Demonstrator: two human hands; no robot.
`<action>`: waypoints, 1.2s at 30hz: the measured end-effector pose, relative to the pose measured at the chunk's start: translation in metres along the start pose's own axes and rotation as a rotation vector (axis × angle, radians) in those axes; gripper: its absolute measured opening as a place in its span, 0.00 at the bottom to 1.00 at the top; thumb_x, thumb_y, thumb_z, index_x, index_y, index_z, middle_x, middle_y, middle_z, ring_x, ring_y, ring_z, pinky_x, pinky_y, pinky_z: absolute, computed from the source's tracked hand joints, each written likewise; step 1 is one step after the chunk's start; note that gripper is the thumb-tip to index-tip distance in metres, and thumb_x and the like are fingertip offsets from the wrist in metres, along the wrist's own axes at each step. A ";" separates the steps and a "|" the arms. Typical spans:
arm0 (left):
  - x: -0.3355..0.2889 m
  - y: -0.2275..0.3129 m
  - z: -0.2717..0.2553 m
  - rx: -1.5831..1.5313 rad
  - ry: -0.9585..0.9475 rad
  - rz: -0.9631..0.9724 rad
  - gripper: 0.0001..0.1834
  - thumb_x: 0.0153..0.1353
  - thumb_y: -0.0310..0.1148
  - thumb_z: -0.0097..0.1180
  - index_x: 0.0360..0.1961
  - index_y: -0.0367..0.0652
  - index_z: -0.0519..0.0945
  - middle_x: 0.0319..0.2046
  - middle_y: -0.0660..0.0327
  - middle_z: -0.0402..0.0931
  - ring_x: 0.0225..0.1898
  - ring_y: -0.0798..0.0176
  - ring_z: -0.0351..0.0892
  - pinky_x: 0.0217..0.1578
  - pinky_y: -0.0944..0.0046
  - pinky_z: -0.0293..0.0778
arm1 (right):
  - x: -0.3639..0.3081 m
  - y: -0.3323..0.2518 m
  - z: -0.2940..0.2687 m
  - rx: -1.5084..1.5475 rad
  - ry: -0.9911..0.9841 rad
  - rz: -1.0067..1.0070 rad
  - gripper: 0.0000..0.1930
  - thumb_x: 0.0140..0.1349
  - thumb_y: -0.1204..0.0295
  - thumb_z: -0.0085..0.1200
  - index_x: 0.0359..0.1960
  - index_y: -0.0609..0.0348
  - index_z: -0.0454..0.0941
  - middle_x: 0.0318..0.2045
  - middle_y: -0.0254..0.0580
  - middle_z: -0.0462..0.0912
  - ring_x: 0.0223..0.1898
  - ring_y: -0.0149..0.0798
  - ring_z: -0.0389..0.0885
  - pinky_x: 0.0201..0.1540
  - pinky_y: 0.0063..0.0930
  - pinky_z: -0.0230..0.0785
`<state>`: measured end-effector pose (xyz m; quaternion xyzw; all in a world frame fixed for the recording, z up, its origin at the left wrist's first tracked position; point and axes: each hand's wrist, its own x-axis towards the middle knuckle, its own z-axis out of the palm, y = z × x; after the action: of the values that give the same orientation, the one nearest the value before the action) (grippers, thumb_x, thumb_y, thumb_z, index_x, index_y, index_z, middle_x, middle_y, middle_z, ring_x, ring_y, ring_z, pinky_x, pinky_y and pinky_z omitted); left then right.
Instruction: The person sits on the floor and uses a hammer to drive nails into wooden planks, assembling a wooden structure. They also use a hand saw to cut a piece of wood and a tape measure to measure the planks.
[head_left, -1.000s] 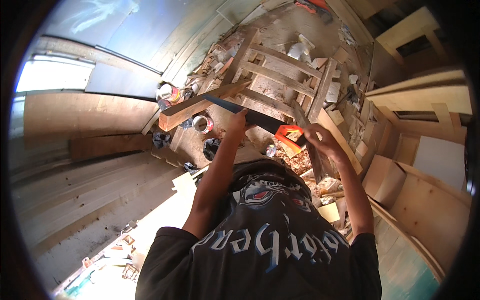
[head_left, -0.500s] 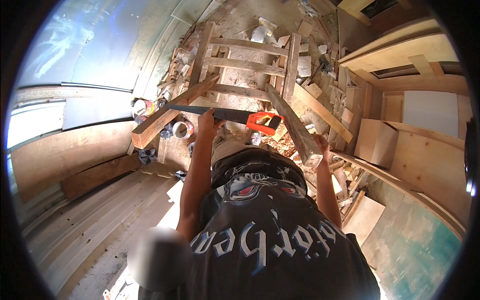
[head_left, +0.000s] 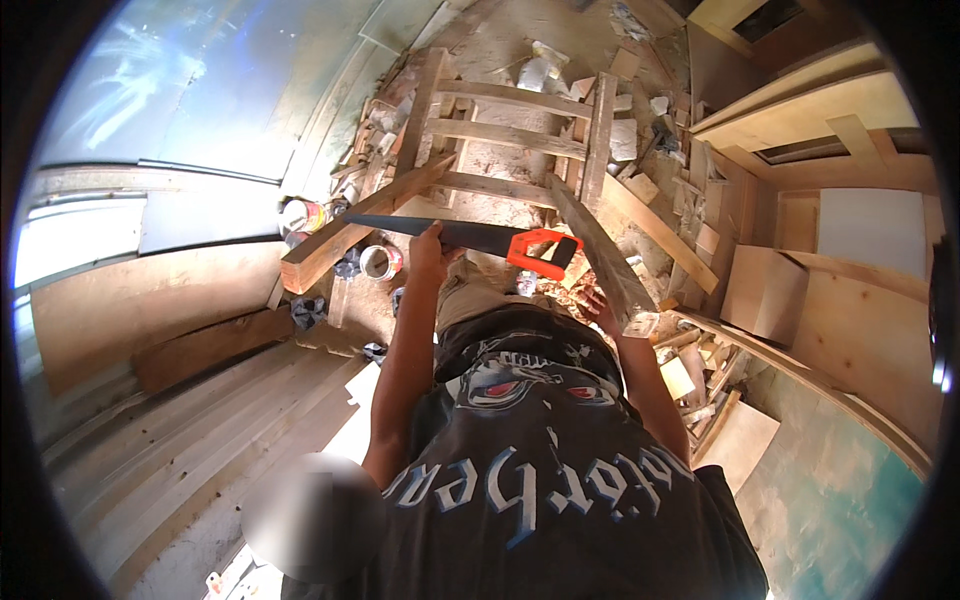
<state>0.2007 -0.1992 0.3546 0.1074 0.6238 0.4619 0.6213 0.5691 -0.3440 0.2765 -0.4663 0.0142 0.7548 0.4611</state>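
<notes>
My left hand (head_left: 432,250) is closed around the dark blade of a handsaw (head_left: 490,237), partway along its length. The saw's orange handle (head_left: 517,250) points to the right, and its narrow tip reaches over a wooden beam (head_left: 340,232) on the left. On the right, a second, greyer beam (head_left: 600,245) slants toward me. My right hand (head_left: 598,312) is just left of that beam's near end, fingers apart and holding nothing that I can see. Both beams meet a ladder-like wooden frame (head_left: 510,132) lying ahead of me.
An opened can (head_left: 380,262) stands on the floor by the left beam, near another can (head_left: 302,215). Wood offcuts and rubble lie around the frame. Wooden cabinets (head_left: 800,100) line the right side, with a plywood sheet (head_left: 160,310) at left.
My right hand has gone from the right side of the grey beam to its left side, and its fingers have spread. My left hand still holds the saw.
</notes>
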 end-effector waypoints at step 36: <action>-0.014 0.007 0.009 -0.134 0.054 -0.112 0.15 0.68 0.33 0.46 0.43 0.27 0.70 0.36 0.46 0.77 0.34 0.49 0.83 0.33 0.53 0.87 | -0.022 -0.007 0.153 0.071 -0.034 -0.095 0.16 0.64 0.60 0.60 0.47 0.56 0.76 0.37 0.39 0.84 0.37 0.35 0.85 0.41 0.28 0.81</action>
<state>0.2086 -0.2014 0.3714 0.0181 0.6130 0.4699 0.6349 0.4712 -0.2859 0.3810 -0.4368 0.0111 0.7389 0.5129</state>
